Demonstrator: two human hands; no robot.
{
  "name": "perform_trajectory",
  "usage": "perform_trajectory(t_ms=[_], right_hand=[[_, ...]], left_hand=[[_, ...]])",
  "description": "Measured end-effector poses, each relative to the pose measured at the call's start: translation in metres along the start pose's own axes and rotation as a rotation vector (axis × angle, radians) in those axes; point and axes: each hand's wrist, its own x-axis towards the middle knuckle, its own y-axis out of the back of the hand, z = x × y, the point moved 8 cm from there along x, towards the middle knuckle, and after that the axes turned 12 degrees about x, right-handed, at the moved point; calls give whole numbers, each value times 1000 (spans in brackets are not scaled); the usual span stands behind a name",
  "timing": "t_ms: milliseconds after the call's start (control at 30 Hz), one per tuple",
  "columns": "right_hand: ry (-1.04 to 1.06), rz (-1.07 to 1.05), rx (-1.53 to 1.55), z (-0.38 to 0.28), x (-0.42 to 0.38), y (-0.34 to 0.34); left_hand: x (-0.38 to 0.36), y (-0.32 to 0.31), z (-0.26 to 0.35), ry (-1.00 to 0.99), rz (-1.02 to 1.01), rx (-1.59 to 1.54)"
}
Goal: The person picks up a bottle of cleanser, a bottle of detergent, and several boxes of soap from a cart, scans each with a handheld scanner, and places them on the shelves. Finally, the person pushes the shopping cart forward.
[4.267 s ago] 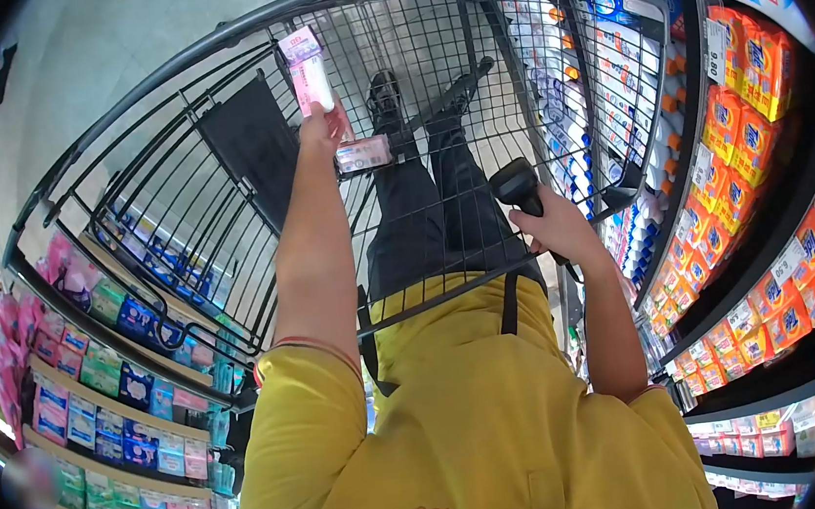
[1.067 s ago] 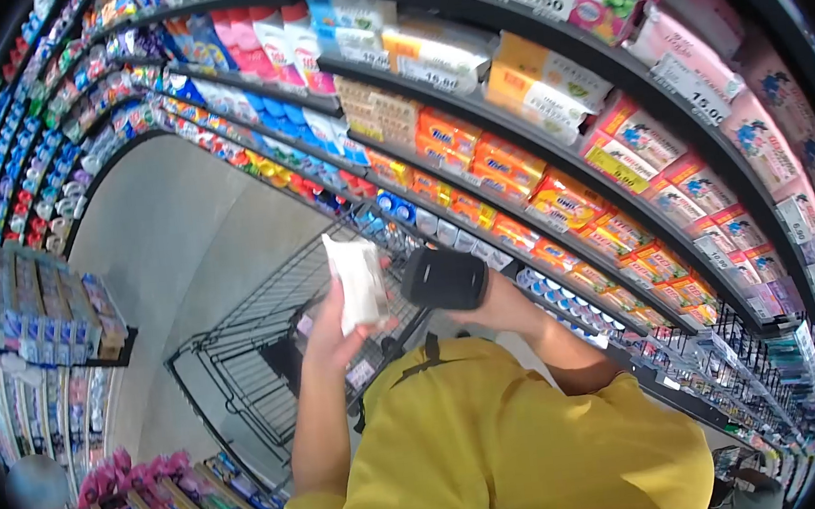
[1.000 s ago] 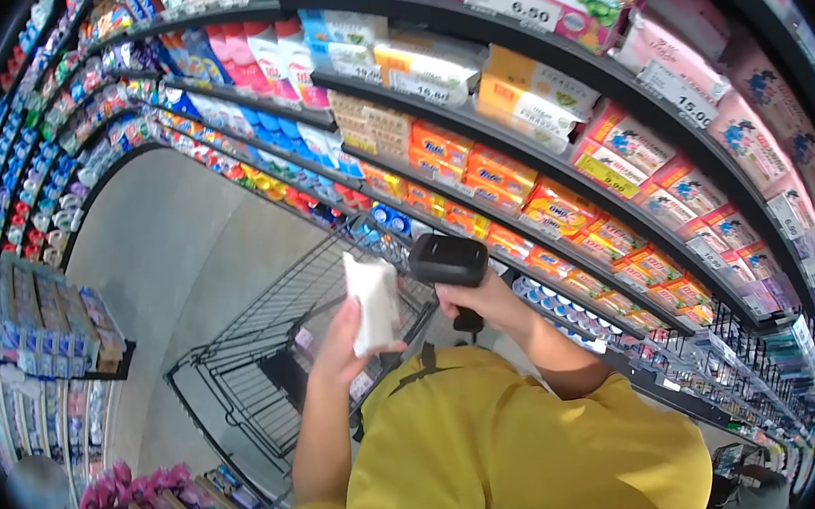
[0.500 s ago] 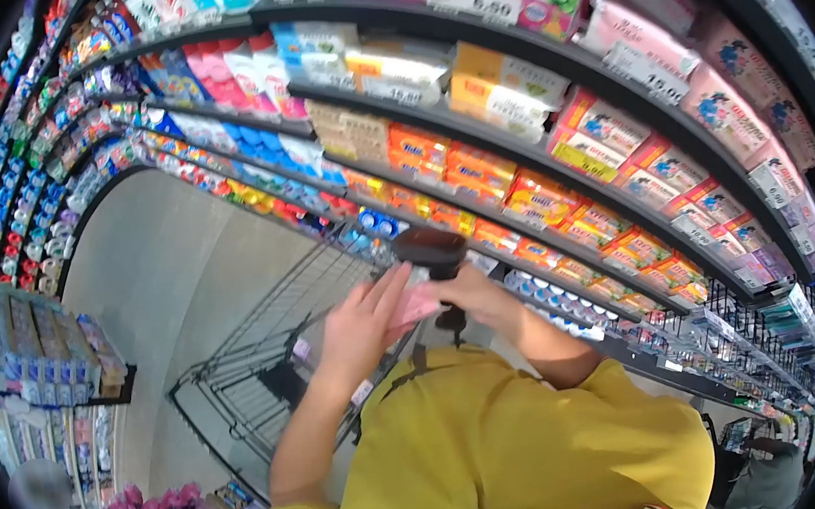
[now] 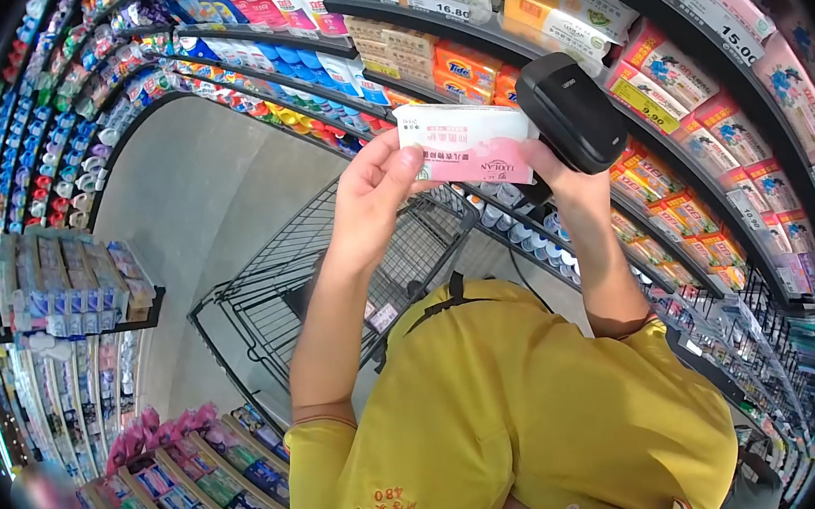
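My left hand (image 5: pixel 369 191) pinches one end of the pink-and-white packet (image 5: pixel 465 139) and my right hand (image 5: pixel 578 194), gripping the black scanner (image 5: pixel 570 111), steadies the other; mostly covered a moment ago, its LUOLAN print now faces me, exposed for reading. Beyond, the shelf (image 5: pixel 639 57) shows orange Tide packs (image 5: pixel 464 64) and a 15.00 tag (image 5: pixel 725 26).

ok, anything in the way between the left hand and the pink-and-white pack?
Nothing visible: the left hand directly grips one end of the pink-and-white pack. The black scanner, held in the right hand, is at the pack's other end, not between them.
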Motion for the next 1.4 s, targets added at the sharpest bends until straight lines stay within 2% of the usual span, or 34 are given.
perform_trajectory(t_ms=[33,100,167,200,300,333,400,433,467,533,600,667,700,733,800,833,867,933,967,1000,1067,1100,1233,1300,1400], right_hand=[[44,-24,-139,-8,3,0],[113,2,-216,-18,4,2],[173,68,-294,-30,1,7],[177,70,-295,-33,-1,10],[201,61,-287,-46,-3,14],[213,65,-287,-46,-6,19],[366,63,-460,-49,-16,31],[508,-64,-741,-59,-20,23],[525,-54,-751,-65,-19,29],[599,-6,-886,-86,-18,37],[659,35,-1013,-108,-20,37],[714,70,-1128,-128,-22,32],[738,87,-1184,-137,-23,28],[762,104,-1239,-146,-23,24],[898,272,-991,-163,-16,44],[1003,348,-961,-181,-15,40],[914,377,-548,-189,-2,48],[996,324,-348,-203,9,44],[991,270,-290,-208,18,42],[986,217,-231,-213,26,41],[927,144,-160,-219,41,43],[889,106,-130,-223,47,44],[792,42,-19,-226,63,45],[789,52,-23,-226,63,42],[776,72,-36,-225,63,43]], left_hand=[[1,0,1,6,35,23],[4,-5,3,10,72,48],[8,-19,19,-200,67,38],[10,-25,19,-202,63,38],[17,-42,40,-426,66,118],[19,-46,41,-434,57,119],[22,-49,42,-477,147,110],[24,-58,53,-565,137,111],[30,-66,58,-579,121,103],[30,-88,84,-820,97,190],[33,-105,104,-838,85,115],[30,-126,127,-961,262,749],[29,-138,136,-1038,302,884],[31,-145,145,-992,312,789],[44,-165,153,-1004,220,750],[49,-176,158,-1109,218,885],[60,-182,162,-1112,221,886],[70,-190,175,-1214,241,744],[80,-195,180,-1129,185,793],[82,-199,191,-1133,188,795],[97,-212,202,-1052,59,772],[102,-211,203,-1124,96,693],[103,-217,217,-1175,155,777],[120,-218,210,-966,80,862],[126,-215,199,-953,108,870]])
